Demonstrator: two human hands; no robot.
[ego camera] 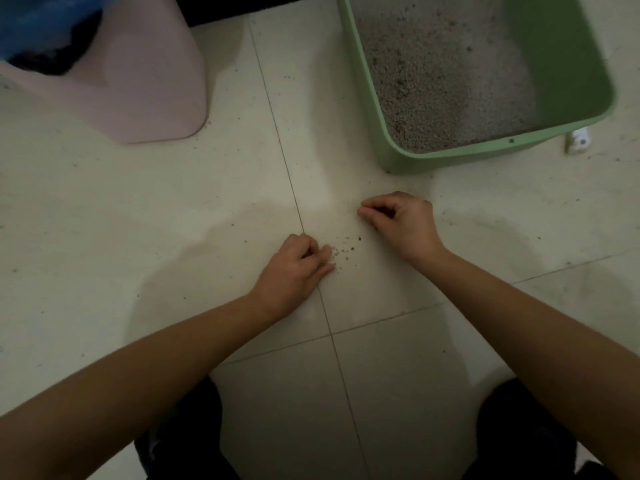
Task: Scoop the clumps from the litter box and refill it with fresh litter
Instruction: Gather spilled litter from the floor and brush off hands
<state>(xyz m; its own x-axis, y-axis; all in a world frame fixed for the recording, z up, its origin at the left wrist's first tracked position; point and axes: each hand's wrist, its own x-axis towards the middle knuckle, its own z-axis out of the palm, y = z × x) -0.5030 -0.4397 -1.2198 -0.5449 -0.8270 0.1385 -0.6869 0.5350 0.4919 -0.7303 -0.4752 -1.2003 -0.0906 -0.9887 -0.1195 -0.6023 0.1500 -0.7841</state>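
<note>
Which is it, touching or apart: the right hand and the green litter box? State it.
Apart. The head view shows a strip of bare floor tile between the right hand and the near rim of the litter box.

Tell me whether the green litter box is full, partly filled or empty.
Partly filled. Grey litter covers the bottom of the litter box, while one green inner wall stands bare well above it.

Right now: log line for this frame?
left hand: curled beside spilled grains | right hand: curled, contents unclear | litter box: part-filled
</note>
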